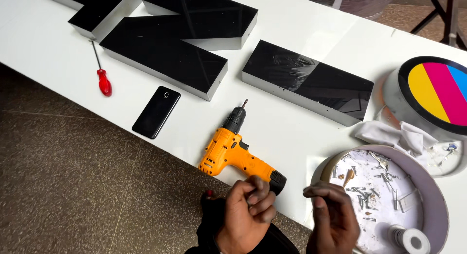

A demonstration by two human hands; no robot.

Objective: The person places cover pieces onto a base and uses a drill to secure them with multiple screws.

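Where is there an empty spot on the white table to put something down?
The white table is bare left of the red screwdriver, and between the orange drill and the black block. It is crowded at the right, around the round tray of screws, white cloth and striped round sign.

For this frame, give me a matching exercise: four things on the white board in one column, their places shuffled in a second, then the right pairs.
Things
1. screwdriver
2. phone
3. cordless drill
4. round tray of screws

Places
A. just above the left hand
B. far left, red handle
C. beside the right hand
D. between the screwdriver and the drill

Pairs: 1-B, 2-D, 3-A, 4-C
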